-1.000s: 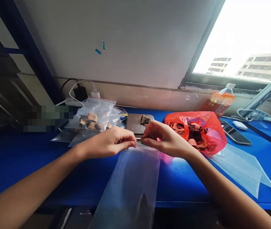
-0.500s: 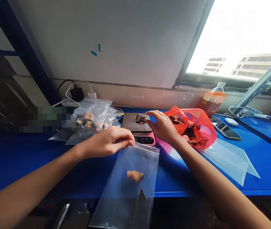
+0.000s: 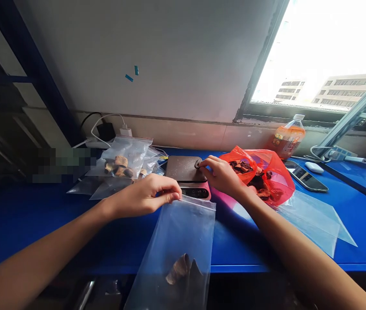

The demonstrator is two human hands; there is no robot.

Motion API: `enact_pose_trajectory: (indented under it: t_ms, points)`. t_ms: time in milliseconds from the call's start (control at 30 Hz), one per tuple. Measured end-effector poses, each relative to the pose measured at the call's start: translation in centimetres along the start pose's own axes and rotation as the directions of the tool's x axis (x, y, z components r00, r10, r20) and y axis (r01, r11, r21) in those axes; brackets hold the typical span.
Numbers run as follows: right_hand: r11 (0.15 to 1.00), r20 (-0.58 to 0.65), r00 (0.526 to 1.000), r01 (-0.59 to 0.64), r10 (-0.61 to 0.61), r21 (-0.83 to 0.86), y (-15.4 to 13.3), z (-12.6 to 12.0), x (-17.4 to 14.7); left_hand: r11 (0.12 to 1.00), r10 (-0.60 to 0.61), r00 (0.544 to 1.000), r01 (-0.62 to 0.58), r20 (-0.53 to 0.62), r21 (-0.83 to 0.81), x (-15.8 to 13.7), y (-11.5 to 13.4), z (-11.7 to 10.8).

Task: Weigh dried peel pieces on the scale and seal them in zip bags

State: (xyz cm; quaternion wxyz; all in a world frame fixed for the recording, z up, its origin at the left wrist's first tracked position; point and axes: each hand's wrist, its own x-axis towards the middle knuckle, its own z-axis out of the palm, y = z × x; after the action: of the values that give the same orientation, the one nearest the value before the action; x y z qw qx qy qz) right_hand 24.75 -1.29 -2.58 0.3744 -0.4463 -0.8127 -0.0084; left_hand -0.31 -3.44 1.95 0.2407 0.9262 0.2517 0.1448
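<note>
My left hand point(image 3: 158, 194) pinches the top edge of a clear zip bag point(image 3: 186, 228), which hangs over the table's front edge. Two dried, curled brown pieces point(image 3: 179, 269) lie low inside it. My right hand point(image 3: 219, 172) is closed on a small dark dried piece point(image 3: 197, 164), mostly hidden by the fingertips, at the right side of the scale plate. Below that grey plate, the pink kitchen scale point(image 3: 195, 190) shows a dark button panel, partly covered by my left hand. Beside my right hand, an opened red plastic bag point(image 3: 281, 172) holds several dried brown pieces.
Filled zip bags point(image 3: 121, 165) are piled at the left, near chargers and cables. Flat clear bags point(image 3: 318, 219) lie at the right, with a phone point(image 3: 308, 175), a white earbud case point(image 3: 314, 167) and a drink bottle point(image 3: 289, 137) behind them. The blue table point(image 3: 260, 254) ends at the front.
My right hand has closed on the dark dried piece that lay on the scale plate. Inside the zip bag, a brown piece has dropped lower. My left hand keeps its pinch.
</note>
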Motion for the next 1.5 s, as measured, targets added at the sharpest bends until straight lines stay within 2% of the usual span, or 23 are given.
enact_pose_trajectory:
  t_ms: [100,167,233,300,400,500,567,633,733,833,900,967,1133,1233,1400,1500]
  points:
    - [0.953,-0.058,0.993,-0.085,0.107,0.292,-1.5,-1.2,0.1,0.999,0.0,1.0,0.0,-0.015,0.034,-0.1,0.1,-0.1]
    - [0.84,-0.003,0.979,-0.175,0.206,0.514,-2.9,-2.2,0.1,0.999,0.01,0.999,-0.008,-0.033,0.039,-0.1,0.1,-0.1]
    - [0.738,0.099,0.962,-0.258,0.253,0.623,-4.0,-3.1,0.1,0.999,0.022,0.996,-0.019,-0.087,0.032,-0.1,0.1,0.0]
    - [0.707,0.196,0.951,-0.309,0.239,0.636,-4.5,-3.8,0.1,0.999,0.044,0.983,-0.042,-0.177,0.016,0.0,-0.1,0.2]
    - [0.694,0.366,0.92,-0.355,0.14,0.626,-4.5,-4.1,-0.1,0.996,0.086,0.955,-0.092,-0.285,-0.009,0.0,-0.2,0.5]
    - [0.656,0.484,0.871,-0.413,0.082,0.632,-4.5,-3.4,-0.4,0.994,0.103,0.946,-0.104,-0.306,0.013,0.0,-0.3,0.8]
    - [0.646,0.507,0.858,-0.433,0.083,0.628,-4.8,-2.9,-0.5,0.994,0.105,0.946,-0.098,-0.306,0.038,0.0,-0.3,1.0]
    - [0.649,0.459,0.881,-0.415,0.113,0.637,-5.3,-2.6,-0.5,0.995,0.095,0.94,-0.085,-0.327,0.045,0.1,-0.3,1.0]
    - [0.682,0.293,0.929,-0.367,0.228,0.633,-5.7,-2.6,-0.4,0.999,0.026,0.901,-0.037,-0.432,-0.019,0.3,-0.3,0.7]
    - [0.677,0.208,0.921,-0.383,0.329,0.629,-5.5,-2.7,-0.4,0.986,-0.142,0.806,0.061,-0.575,-0.158,0.6,-0.6,0.2]
    - [0.641,0.189,0.925,-0.366,0.33,0.675,-5.3,-2.6,-0.4,0.959,-0.263,0.731,0.126,-0.629,-0.254,0.7,-0.8,0.0]
    - [0.623,0.152,0.938,-0.322,0.31,0.713,-5.3,-2.4,-0.5,0.932,-0.341,0.69,0.161,-0.638,-0.324,0.8,-0.9,-0.1]
    - [0.733,-0.019,0.944,-0.244,0.33,0.635,-5.6,-2.0,-0.8,0.894,-0.379,0.733,0.135,-0.564,-0.426,1.0,-0.5,0.2]
    - [0.788,-0.112,0.943,-0.194,0.314,0.584,-5.6,-2.0,-0.9,0.84,-0.409,0.742,0.08,-0.531,-0.536,1.1,-0.4,0.3]
    - [0.81,-0.183,0.934,-0.156,0.307,0.565,-5.5,-1.9,-1.1,0.687,-0.534,0.733,0.085,-0.422,-0.722,1.1,-0.6,0.0]
    - [0.817,-0.188,0.931,-0.162,0.312,0.554,-5.3,-1.7,-1.1,0.669,-0.548,0.744,0.116,-0.382,-0.734,1.0,-0.9,-0.3]
